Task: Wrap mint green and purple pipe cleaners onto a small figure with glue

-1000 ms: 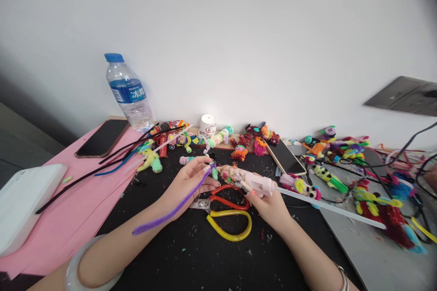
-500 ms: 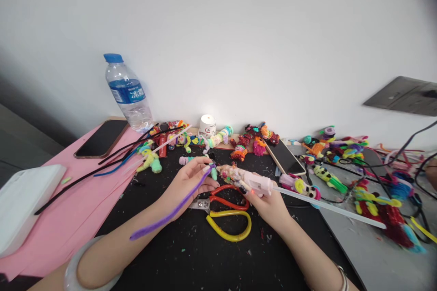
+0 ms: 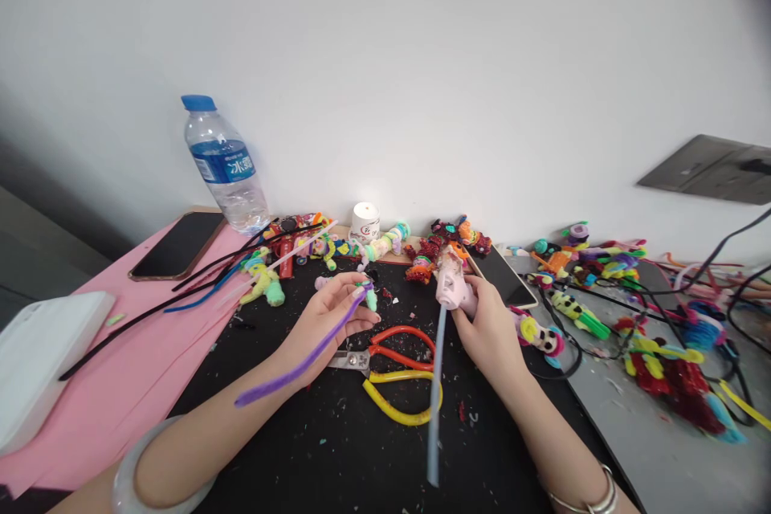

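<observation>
My left hand [image 3: 325, 325] pinches a small pipe-cleaner figure [image 3: 369, 297] in mint green, with a long purple pipe cleaner [image 3: 301, 365] trailing back over my forearm. In my right hand [image 3: 487, 325] is a pale pink hot glue gun [image 3: 454, 293], its crusted nozzle pointing away toward the wall. A translucent glue stick [image 3: 436, 401] sticks out of its rear toward me. Between and below my hands lie scissors [image 3: 401, 365] with one red and one yellow handle loop; the glue stick passes over the yellow one. My left fingers partly hide the small figure.
Pipe-cleaner dolls [image 3: 425, 257] line the wall, with more on the grey surface at right among black cables. A paper cup [image 3: 365, 221], a water bottle [image 3: 224, 169], a phone [image 3: 177, 245], another phone [image 3: 503, 277] and a white box [image 3: 54, 365] stand or lie around the black mat [image 3: 361, 466].
My right hand has swung the glue gun away from the small figure, so its nozzle turns toward the wall and its glue stick toward me. My left hand has barely moved.
</observation>
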`<action>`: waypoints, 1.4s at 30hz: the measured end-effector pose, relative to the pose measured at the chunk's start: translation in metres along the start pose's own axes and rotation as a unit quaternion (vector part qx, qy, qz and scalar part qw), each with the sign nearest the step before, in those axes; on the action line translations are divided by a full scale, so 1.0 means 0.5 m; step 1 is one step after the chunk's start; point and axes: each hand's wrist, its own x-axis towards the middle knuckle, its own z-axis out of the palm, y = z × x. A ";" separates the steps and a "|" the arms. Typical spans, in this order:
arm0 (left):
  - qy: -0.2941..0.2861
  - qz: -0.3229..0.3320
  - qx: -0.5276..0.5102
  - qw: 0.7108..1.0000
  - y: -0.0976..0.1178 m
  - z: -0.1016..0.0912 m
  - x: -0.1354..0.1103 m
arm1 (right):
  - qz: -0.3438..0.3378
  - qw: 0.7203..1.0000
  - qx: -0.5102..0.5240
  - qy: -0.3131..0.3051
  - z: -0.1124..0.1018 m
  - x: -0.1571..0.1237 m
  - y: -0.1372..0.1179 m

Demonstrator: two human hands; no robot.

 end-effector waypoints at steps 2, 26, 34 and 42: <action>-0.001 0.001 0.009 1.000 0.000 0.001 -0.001 | -0.009 0.999 -0.045 -0.006 0.006 -0.001 0.006; -0.140 0.080 0.368 0.916 -0.003 0.018 -0.019 | -0.222 0.928 0.300 -0.013 -0.021 -0.071 -0.135; -0.111 0.023 0.313 0.943 -0.007 0.023 -0.023 | -0.199 0.935 0.295 -0.019 -0.022 -0.074 -0.135; -0.089 0.015 0.330 0.940 -0.010 0.020 -0.021 | -0.229 0.931 0.286 0.000 -0.026 -0.070 -0.142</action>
